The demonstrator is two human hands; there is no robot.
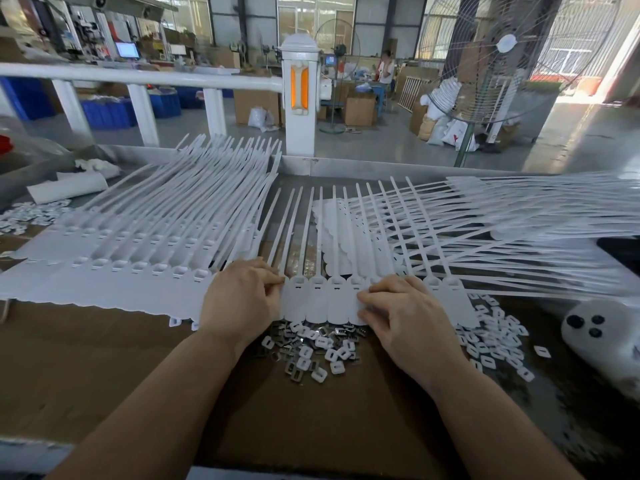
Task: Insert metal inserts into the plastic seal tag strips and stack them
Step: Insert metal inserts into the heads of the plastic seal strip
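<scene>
A white strip of joined plastic seal tags [325, 303] lies flat in front of me, its thin tails pointing away. My left hand [242, 299] pinches the strip's left edge with thumb and fingers. On the strip's right part my right hand [401, 313] rests with curled fingers gripping the tag plates. Just below the strip sits a loose pile of metal inserts and small white caps [311, 348]. To the left lies a stack of tag strips [131, 258].
A fanned heap of more tag strips [502, 220] covers the right side. More white caps [498, 341] lie scattered at right beside a white device with dark buttons [599, 334]. A white roll [69, 188] lies far left. A white railing and a standing fan stand beyond the bench.
</scene>
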